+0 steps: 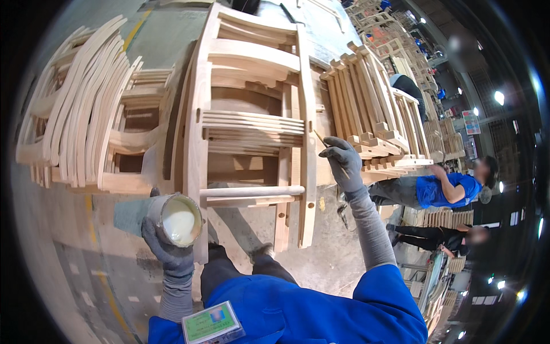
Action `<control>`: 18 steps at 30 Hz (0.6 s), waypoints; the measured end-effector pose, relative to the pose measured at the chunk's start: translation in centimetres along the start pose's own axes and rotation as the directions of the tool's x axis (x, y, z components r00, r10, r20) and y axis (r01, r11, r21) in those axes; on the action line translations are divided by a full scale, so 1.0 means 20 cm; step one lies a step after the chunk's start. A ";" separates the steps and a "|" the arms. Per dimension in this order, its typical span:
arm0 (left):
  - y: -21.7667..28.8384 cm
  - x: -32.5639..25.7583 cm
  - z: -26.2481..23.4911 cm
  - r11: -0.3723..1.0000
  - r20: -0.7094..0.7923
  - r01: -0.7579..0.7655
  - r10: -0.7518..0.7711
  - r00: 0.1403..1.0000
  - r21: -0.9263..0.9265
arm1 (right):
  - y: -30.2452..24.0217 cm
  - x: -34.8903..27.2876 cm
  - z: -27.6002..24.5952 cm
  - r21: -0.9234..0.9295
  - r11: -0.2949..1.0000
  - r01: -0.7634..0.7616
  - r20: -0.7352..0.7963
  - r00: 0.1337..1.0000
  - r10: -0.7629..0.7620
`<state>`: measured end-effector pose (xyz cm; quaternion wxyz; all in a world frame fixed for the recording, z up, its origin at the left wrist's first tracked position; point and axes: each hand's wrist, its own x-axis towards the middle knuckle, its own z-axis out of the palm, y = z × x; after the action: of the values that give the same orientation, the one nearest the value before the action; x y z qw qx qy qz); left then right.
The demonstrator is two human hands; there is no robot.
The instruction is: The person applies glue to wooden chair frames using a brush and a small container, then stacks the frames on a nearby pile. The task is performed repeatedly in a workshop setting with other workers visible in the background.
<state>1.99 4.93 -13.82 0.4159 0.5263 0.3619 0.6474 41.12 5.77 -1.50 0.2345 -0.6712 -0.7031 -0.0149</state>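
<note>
My left hand (157,246), in a grey glove, is wrapped round a pot (197,232) of thick white liquid (179,222). The pot is beside the lower left post of a pale wooden chair-back frame (307,103). My gloved right hand (344,162) is closed on a thin wooden stick (318,137). Its upper tip points at the frame's right post, close to a dark hole; whether it touches, I cannot tell. Curved slats cross the frame's upper part, and straight rungs cross lower down. Another similar frame lies beneath it.
Curved wooden chair parts (74,120) are stacked at the left. More wooden frames (366,103) are piled at the right. Two people stand farther right, one in a blue shirt (447,190), the other in dark clothes (424,236). My feet are on the concrete floor below.
</note>
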 end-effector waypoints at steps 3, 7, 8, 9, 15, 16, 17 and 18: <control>-0.03 -0.11 0.03 0.815 -0.164 0.195 -0.332 0.929 -0.546 | -0.02 -0.12 -0.15 0.268 0.961 -0.066 -0.193 0.974 0.121; 0.05 -0.21 0.21 0.976 -0.046 0.111 -0.122 0.992 -0.188 | -0.01 -0.34 -0.33 0.470 0.873 -0.128 -0.301 0.907 0.296; 0.07 -0.23 0.27 0.886 -0.060 0.177 -0.224 0.973 -0.429 | 0.01 -0.42 -0.37 0.572 0.809 -0.131 -0.294 0.888 0.352; 0.11 -0.24 0.34 0.736 -0.037 0.234 -0.332 0.943 -0.635 | 0.03 -0.51 -0.40 0.700 0.702 -0.128 -0.279 0.856 0.435; 0.41 -0.55 1.02 0.753 -0.229 0.236 -0.456 0.860 -0.614 | 0.24 -1.02 -0.71 0.925 0.372 -0.083 -0.214 0.695 0.687; 0.41 -0.63 1.13 0.853 -0.253 0.202 -0.356 0.900 -0.482 | 0.31 -1.11 -0.78 0.932 0.353 -0.079 -0.208 0.680 0.703; 0.40 -0.73 1.22 0.994 -0.161 0.060 -0.075 0.984 -0.096 | 0.40 -1.20 -0.83 0.928 0.368 -0.062 -0.236 0.667 0.707; 0.40 -0.82 1.30 0.995 -0.029 -0.035 0.038 0.999 0.089 | 0.48 -1.27 -0.90 0.913 0.396 -0.100 -0.231 0.672 0.703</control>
<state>27.94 -12.44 -7.92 0.3746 0.5407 0.3870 0.6461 55.54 -23.20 2.82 0.7297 -0.5842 -0.3055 0.1814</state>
